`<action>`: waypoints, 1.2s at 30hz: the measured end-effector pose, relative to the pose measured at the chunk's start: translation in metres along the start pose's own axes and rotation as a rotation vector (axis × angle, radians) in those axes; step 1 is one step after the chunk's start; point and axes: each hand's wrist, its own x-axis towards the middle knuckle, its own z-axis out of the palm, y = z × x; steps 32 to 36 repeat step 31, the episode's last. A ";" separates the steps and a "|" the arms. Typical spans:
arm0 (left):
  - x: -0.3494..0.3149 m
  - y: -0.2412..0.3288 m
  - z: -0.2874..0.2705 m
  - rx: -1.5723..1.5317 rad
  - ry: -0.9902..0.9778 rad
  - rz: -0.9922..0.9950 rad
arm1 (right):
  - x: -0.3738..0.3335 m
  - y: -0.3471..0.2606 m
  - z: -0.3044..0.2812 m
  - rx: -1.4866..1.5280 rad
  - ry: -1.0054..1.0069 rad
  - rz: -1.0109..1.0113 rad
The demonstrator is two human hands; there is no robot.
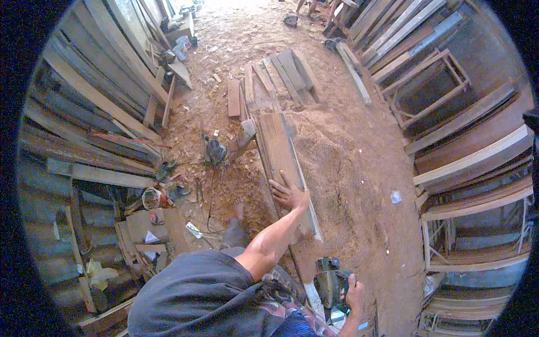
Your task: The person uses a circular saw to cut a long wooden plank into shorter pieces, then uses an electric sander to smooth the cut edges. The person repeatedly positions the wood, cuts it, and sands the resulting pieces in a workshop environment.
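A long brown wooden board (278, 143) lies lengthwise in front of me on a narrow support. My left hand (290, 192) rests flat on its near part, fingers spread. At the lower right, my right hand (353, 295) is closed round the handle of a dark green power tool, which looks like an electric planer (327, 278). The planer is beside my body at the near end of the work, apart from my left hand. Its underside is hidden.
A second dark green power tool (215, 151) sits on the shaving-covered ground to the left. Cut boards (289, 73) lie beyond the work. Timber (101, 84) leans along the left wall; wooden frames (432, 90) and stacked planks (477, 157) line the right. Another person is partly visible far off.
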 end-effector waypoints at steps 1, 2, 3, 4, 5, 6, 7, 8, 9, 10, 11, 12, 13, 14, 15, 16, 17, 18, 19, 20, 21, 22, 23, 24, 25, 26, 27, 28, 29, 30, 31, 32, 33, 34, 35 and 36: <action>0.000 0.000 -0.001 0.004 0.005 -0.009 | 0.000 0.001 0.000 -0.005 0.006 -0.027; -0.001 0.000 -0.001 0.002 0.022 -0.004 | 0.000 0.002 0.000 -0.027 0.005 -0.034; -0.001 0.002 0.000 -0.004 0.025 -0.008 | -0.001 0.004 0.001 -0.044 0.006 -0.050; -0.001 0.002 0.001 -0.019 0.042 0.002 | -0.001 0.006 0.002 -0.083 0.024 -0.050; -0.001 0.001 0.003 0.000 0.083 0.005 | -0.001 0.008 0.003 -0.050 0.024 -0.044; 0.001 0.001 0.004 -0.024 0.048 -0.002 | -0.002 0.010 0.006 -0.042 0.040 -0.023; 0.002 0.003 0.006 -0.017 0.037 -0.016 | -0.004 0.012 0.007 -0.041 0.062 0.019; 0.001 0.003 0.008 -0.022 0.065 -0.025 | -0.008 0.016 0.009 -0.053 0.061 -0.041; 0.003 0.003 0.009 -0.017 0.032 -0.037 | -0.014 0.019 0.013 -0.071 0.064 -0.081; 0.007 0.002 0.009 -0.025 0.042 -0.045 | -0.014 0.020 0.014 -0.069 0.054 -0.157; 0.010 0.000 0.007 -0.068 -0.023 -0.036 | -0.012 0.021 0.016 -0.128 0.087 -0.182; 0.012 -0.002 0.004 -0.067 0.037 0.002 | -0.013 0.024 0.021 -0.167 0.107 -0.235; 0.012 -0.014 0.001 -0.093 0.016 0.057 | -0.015 0.029 0.024 -0.223 0.132 -0.213; 0.010 -0.029 -0.003 -0.113 0.020 0.114 | -0.015 0.034 0.024 -0.237 0.110 -0.252; 0.010 -0.037 -0.007 -0.121 -0.025 0.142 | -0.014 0.039 0.026 -0.126 0.084 -0.320; 0.016 -0.040 -0.010 -0.136 -0.043 0.172 | -0.009 0.042 0.028 -0.030 0.061 -0.333; 0.017 -0.044 -0.011 -0.163 -0.041 0.210 | -0.005 0.046 0.029 0.068 0.042 -0.349; 0.013 -0.058 -0.012 -0.278 -0.094 0.215 | -0.002 0.051 0.031 0.075 0.031 -0.354; 0.014 -0.076 -0.014 -0.403 -0.128 0.225 | 0.004 0.054 0.035 0.083 0.020 -0.364; 0.020 -0.091 -0.016 -0.531 -0.155 0.238 | 0.009 0.057 0.038 0.080 0.016 -0.352; 0.024 -0.101 -0.016 -0.661 -0.167 0.253 | 0.013 0.059 0.038 0.139 -0.019 -0.371; 0.017 -0.116 -0.013 -0.528 -0.154 0.194 | 0.016 0.060 0.038 0.183 -0.048 -0.365; 0.008 -0.133 -0.009 -0.538 -0.222 0.173 | 0.017 0.062 0.038 0.224 -0.077 -0.357; 0.002 -0.149 -0.005 -0.532 -0.270 0.155 | 0.018 0.062 0.040 0.233 -0.051 -0.348; -0.002 -0.163 0.000 -0.509 -0.300 0.141 | 0.020 0.062 0.040 0.215 -0.057 -0.371; -0.001 -0.175 0.006 -0.646 -0.520 0.072 | 0.024 0.062 0.040 0.197 -0.061 -0.394; 0.002 -0.184 0.010 -0.760 -0.722 0.004 | 0.025 0.064 0.039 0.181 -0.068 -0.421; 0.005 -0.188 0.012 -0.817 -0.922 -0.096 | 0.027 0.066 0.039 0.128 -0.035 -0.453; 0.003 -0.191 0.012 -0.922 -0.928 -0.086 | 0.030 0.067 0.040 0.076 -0.005 -0.491; 0.001 -0.192 0.010 -0.972 -0.929 -0.106 | 0.037 0.068 0.042 0.024 0.024 -0.530; 0.000 -0.192 0.005 -1.024 -0.928 -0.127 | 0.039 0.070 0.041 0.027 0.025 -0.532; 0.000 -0.192 0.005 -1.024 -0.928 -0.127 | 0.039 0.070 0.041 0.027 0.025 -0.532; 0.000 -0.192 0.005 -1.024 -0.928 -0.127 | 0.039 0.070 0.041 0.027 0.025 -0.532; 0.000 -0.192 0.005 -1.024 -0.928 -0.127 | 0.039 0.070 0.041 0.027 0.025 -0.532; 0.000 -0.192 0.005 -1.024 -0.928 -0.127 | 0.039 0.070 0.041 0.027 0.025 -0.532; 0.000 -0.192 0.005 -1.024 -0.928 -0.127 | 0.039 0.070 0.041 0.027 0.025 -0.532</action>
